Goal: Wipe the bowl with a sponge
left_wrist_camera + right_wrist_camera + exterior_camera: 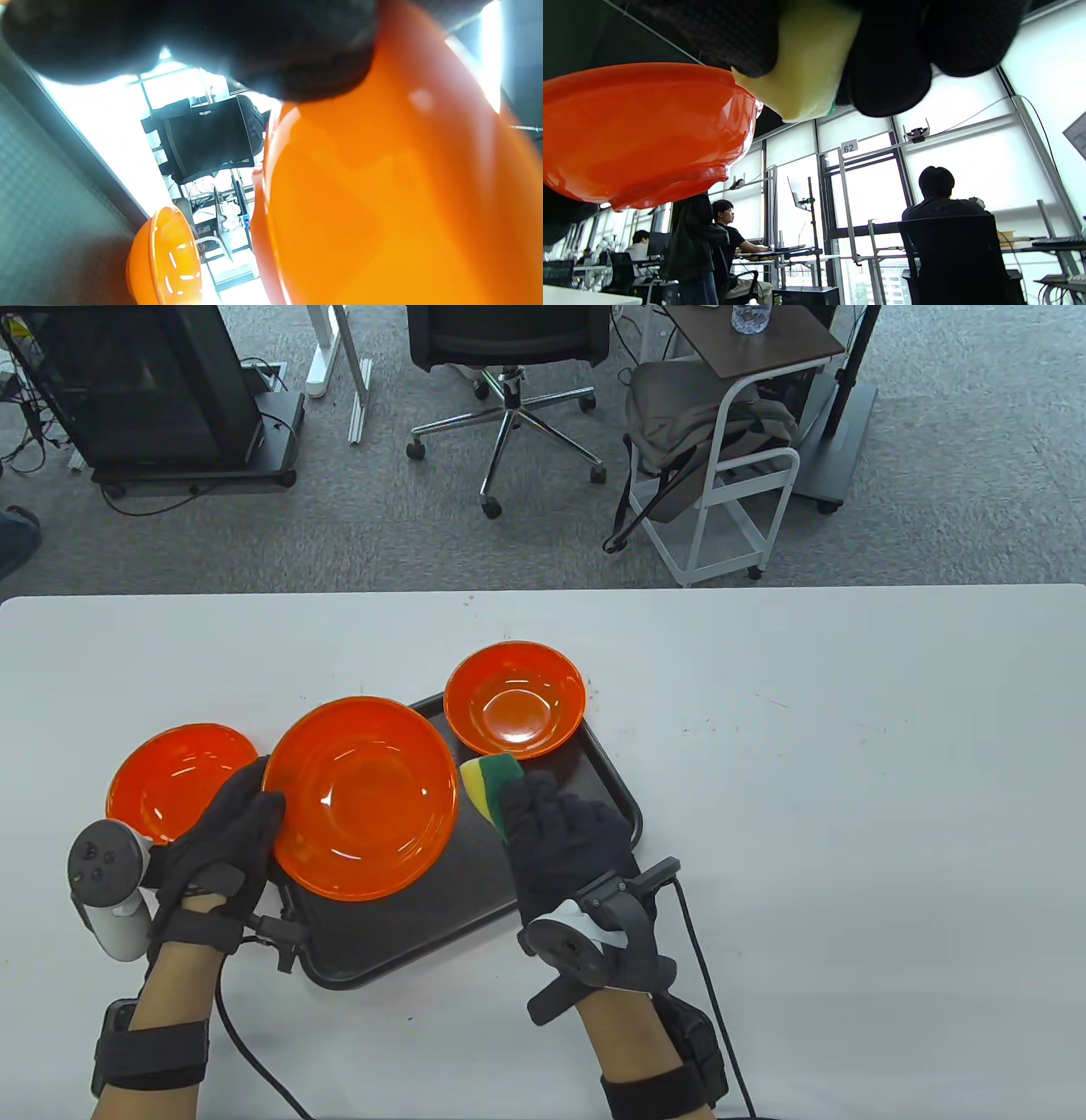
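Bowl (365, 797) held in left hand (225, 840) grip; right hand (564, 840) pinches sponge (488, 780) (sign (849, 146) reads "62").

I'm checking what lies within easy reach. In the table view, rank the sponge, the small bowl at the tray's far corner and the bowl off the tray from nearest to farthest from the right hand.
From the right hand:
1. Sponge, held in its fingers.
2. Small bowl, just beyond, at the tray's far corner.
3. Bowl off the tray, far left, by the left hand.

tray (615, 780) black, on table (848, 814) | office chair (509, 356) beyond
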